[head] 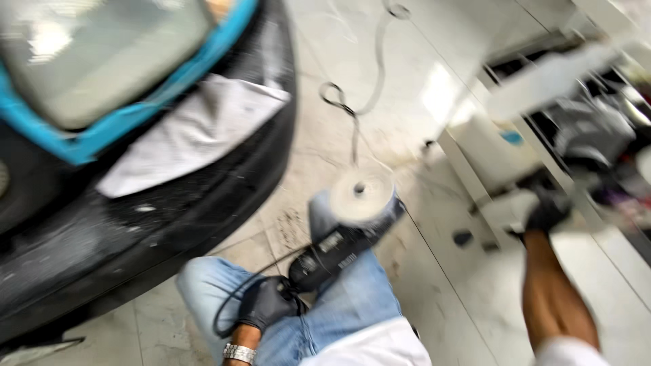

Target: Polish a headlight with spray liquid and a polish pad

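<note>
Polisher (342, 237) in black, with a round white pad at its head, lies across the person's lap in the lower middle of the frame, resting on the blue jeans (352, 298). Left hand (268, 303), in a black glove, has its grip closed around the rear handle of the tool at the lower centre — a metal watch (239, 353) sits on that wrist. A black cord (234, 298) loops from the handle end down past the knee, just beside the gloved hand.

Right hand (548, 210), also in a black glove, is stretched out to the right of the frame, well apart from the polisher; it touches blurred white things on a low shelf unit (488, 163) there, and whether its grip is spread or pinching something I cannot tell — motion blur hides the fingers.

Filling the left and upper left of the frame is the dark body of a car (169, 224), with blue masking tape (122, 122) edging its glass and a sheet of white paper (196, 132) stuck below the tape. The pale tiled floor (380, 81) carries a thin white cable (369, 102) curling through the upper middle
</note>
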